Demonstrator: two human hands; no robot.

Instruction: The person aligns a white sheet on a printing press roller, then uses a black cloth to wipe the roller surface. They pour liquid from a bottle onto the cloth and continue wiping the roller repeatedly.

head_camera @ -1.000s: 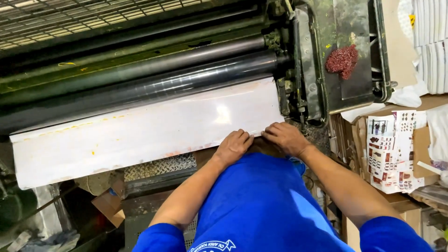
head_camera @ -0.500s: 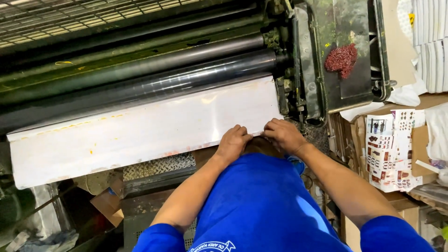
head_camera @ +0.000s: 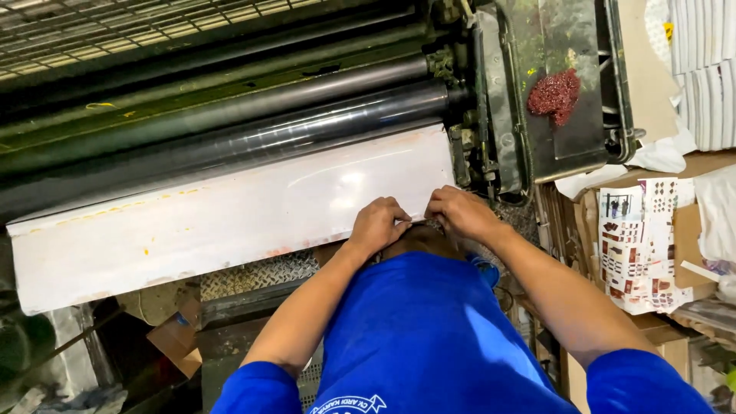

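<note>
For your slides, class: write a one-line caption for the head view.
Left hand and right hand pinch the white sheet at its near edge below dark press rollers.

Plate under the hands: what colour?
White, with faint orange-yellow specks and smudges along its edges: the long plate at the rollers. Head view, the only one.

A long, glossy white metal guard panel [head_camera: 230,211] runs left to right across the near side of a printing machine, just below its dark rollers, tilted so its right end sits farther away, speckled with yellow and orange ink, its near right edge pinched by both hands.
</note>
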